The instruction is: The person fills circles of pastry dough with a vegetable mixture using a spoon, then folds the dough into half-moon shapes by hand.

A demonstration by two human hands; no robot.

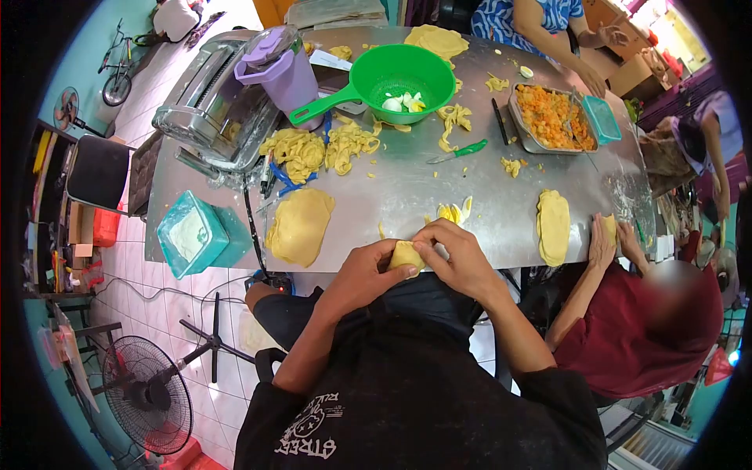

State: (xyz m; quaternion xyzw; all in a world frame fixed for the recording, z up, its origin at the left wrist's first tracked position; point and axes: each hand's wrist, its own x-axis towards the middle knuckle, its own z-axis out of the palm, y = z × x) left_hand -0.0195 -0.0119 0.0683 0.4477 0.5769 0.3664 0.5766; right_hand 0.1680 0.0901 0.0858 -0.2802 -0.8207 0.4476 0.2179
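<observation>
A small folded dough pastry (405,257) is held between my two hands at the table's near edge. My left hand (366,270) grips its left side, thumb lying across the front. On the other side, my right hand (452,254) pinches the upper right edge of the dough. Just beyond my fingers lie pieces of cut boiled egg (454,212). A stack of flat dough sheets (301,227) rests to the left, and another stack of oval dough sheets (553,227) to the right. What is inside the pastry is hidden.
Farther back are a green strainer (368,74) with egg pieces, a green-handled knife (462,151), dough scraps (301,153), a tray of orange filling (540,141), a pasta machine (211,110), a purple pitcher (286,82) and a flour tub (188,235). Co-workers' hands (601,243) work at right.
</observation>
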